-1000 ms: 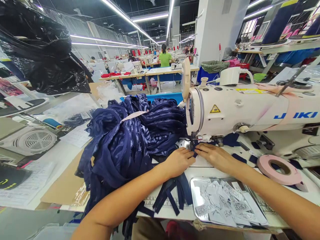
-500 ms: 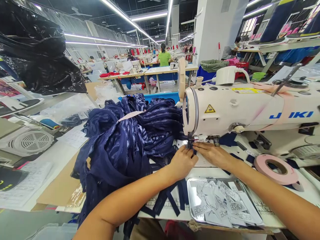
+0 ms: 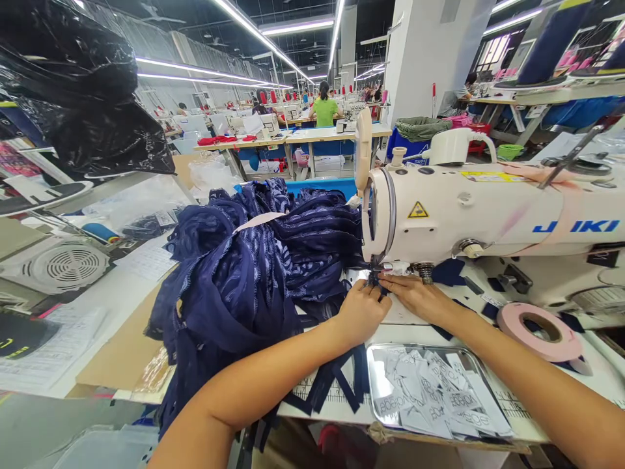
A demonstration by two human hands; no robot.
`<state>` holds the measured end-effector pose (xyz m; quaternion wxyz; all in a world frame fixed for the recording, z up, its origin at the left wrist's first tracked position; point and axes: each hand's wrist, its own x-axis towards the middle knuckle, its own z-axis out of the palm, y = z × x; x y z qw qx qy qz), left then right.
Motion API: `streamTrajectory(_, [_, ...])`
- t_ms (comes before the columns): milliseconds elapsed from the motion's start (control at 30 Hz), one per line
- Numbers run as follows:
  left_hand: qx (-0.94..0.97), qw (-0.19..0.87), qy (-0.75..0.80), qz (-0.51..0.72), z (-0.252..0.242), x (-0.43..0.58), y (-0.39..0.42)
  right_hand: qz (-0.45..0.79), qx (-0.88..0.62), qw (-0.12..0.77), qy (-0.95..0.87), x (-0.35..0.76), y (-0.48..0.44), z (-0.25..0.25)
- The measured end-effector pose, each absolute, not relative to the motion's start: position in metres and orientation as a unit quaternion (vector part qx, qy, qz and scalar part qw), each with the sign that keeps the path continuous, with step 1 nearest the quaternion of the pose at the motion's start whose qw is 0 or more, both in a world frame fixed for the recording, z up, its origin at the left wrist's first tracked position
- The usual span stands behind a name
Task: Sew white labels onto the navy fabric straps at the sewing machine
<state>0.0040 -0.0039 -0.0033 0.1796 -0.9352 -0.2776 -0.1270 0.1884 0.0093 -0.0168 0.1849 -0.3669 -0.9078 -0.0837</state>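
A white sewing machine (image 3: 430, 215) spans the right half of the head view. Under its needle, my left hand (image 3: 364, 309) has its fingers bent and pressed down on a small piece of dark navy fabric (image 3: 375, 281). From the right, my right hand (image 3: 415, 294) reaches to the same piece, fingertips close together at the presser foot. Most of that fabric is hidden by my fingers. Beside my left hand lies a large heap of navy garments (image 3: 254, 260) with pale overlocked seams. Several navy strips (image 3: 336, 381) hang below my left wrist.
A metal tray (image 3: 374, 400) of white printed labels (image 3: 439, 394) stands at the table's front edge. A roll of pink tape (image 3: 512, 332) lies right of my forearm. Black plastic (image 3: 92, 91) hangs upper left. Farther back, a person in green (image 3: 324, 111) sits among machines.
The whole view has shifted slightly to the right in the picture. Both hands stay at the needle with the navy fabric, with only slight finger movement.
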Motion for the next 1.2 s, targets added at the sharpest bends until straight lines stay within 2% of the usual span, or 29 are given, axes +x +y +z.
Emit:
streamTrajectory(833, [-0.931, 0.189, -0.287, -0.126, 0.001, 0.006, -0.004, -0.118, -0.374, 0.197, -0.899, 0.182, 0.006, -0.008])
streamTrajectory(1033, [-0.938, 0.155, -0.296, -0.090, 0.025, -0.005, -0.029, -0.147, -0.355, 0.208, -0.899, 0.182, 0.006, -0.009])
streamTrajectory(1200, [-0.947, 0.060, -0.310, -0.065, 0.067, -0.037, -0.050, -0.159, -0.348, 0.201, -0.902, 0.182, 0.006, -0.013])
